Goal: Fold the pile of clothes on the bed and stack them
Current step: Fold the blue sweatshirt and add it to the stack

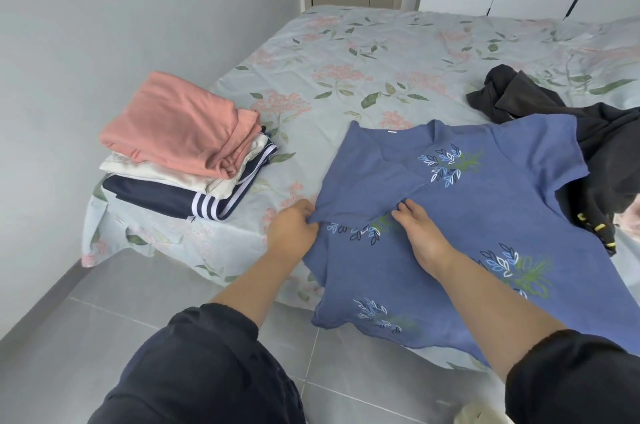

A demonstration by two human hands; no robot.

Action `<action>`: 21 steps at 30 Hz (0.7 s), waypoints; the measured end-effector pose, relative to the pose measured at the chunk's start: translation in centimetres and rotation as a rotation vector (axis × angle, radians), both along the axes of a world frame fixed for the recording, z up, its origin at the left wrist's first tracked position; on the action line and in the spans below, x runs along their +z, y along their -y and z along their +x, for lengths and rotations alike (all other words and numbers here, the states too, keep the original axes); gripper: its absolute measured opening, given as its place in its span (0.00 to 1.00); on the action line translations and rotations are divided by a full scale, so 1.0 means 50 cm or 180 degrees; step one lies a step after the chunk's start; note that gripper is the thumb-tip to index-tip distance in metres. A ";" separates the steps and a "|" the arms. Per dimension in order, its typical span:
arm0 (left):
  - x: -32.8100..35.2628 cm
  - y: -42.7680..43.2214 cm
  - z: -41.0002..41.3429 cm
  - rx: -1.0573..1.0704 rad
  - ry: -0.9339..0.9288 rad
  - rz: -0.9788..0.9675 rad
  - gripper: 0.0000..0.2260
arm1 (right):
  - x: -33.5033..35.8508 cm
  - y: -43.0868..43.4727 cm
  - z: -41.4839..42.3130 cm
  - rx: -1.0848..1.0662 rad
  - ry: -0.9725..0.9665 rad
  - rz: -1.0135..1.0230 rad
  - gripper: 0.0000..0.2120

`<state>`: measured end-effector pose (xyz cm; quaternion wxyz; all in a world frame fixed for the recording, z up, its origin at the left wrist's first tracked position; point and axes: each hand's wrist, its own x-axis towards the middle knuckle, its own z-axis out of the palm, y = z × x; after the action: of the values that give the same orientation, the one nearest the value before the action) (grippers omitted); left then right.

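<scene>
Only the head view here. The blue short-sleeved knit top with a leaf print [502, 209] lies spread face-up along the near edge of the bed with the pale floral sheet [381, 42], its hem hanging a bit over that edge.

The left hand [294, 229] pinches the corner of the sleeve-side flap that's turned in over the chest. The right hand [422, 236] lies flat with straight fingers, pressing the cloth down just beside the flap's tip and gripping nothing.

So I'd call this the first side fold of this top. Next, I reckon, comes flattening that flap, bringing the other sleeve in to match, then folding the hem up.

At the near left corner sits the stack of folded pink, cream and navy striped clothes [180, 143], well apart from the top, which is where it should end up. Toward the right edge, partly under the top's sleeve, is a crumpled heap of dark grey clothes [602, 143], not yet folded.
</scene>
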<state>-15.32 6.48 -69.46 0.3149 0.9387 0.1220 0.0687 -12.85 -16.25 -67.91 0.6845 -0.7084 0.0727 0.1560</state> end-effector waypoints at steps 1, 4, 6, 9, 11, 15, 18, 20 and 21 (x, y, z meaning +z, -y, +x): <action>0.007 -0.015 0.002 0.0108 -0.0074 -0.0161 0.05 | 0.000 -0.001 0.000 0.0025 0.0020 -0.0025 0.28; 0.033 -0.043 0.004 0.0386 -0.0230 -0.1040 0.13 | 0.002 -0.005 -0.004 0.0057 0.0112 -0.0117 0.28; 0.052 -0.045 -0.001 0.0349 -0.0405 -0.1551 0.13 | 0.005 -0.009 -0.007 0.0108 0.0207 -0.0233 0.26; 0.069 -0.043 -0.021 0.0122 -0.0957 -0.2161 0.06 | 0.006 -0.021 -0.014 0.0144 0.0249 -0.0590 0.30; 0.069 -0.047 -0.039 0.0037 -0.1146 -0.2122 0.08 | 0.000 -0.035 -0.023 0.0130 0.0511 -0.1434 0.36; 0.049 -0.056 -0.079 0.0139 -0.1009 -0.1802 0.10 | -0.014 -0.083 -0.054 0.0386 0.1508 -0.3722 0.43; 0.011 -0.048 -0.116 -0.0006 -0.1109 -0.1784 0.05 | -0.011 -0.101 -0.037 0.1108 0.2370 -0.4506 0.43; -0.013 -0.032 -0.136 -0.0164 -0.1084 -0.1917 0.04 | -0.009 -0.104 -0.020 0.1614 0.2511 -0.4659 0.38; -0.021 -0.026 -0.140 -0.0139 -0.1021 -0.2056 0.05 | -0.010 -0.104 -0.016 0.1725 0.2438 -0.4639 0.36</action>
<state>-22.33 7.76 -70.49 0.5735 0.7921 0.1652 -0.1283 -13.64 -11.06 -68.43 -0.0235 -0.9671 -0.2523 -0.0211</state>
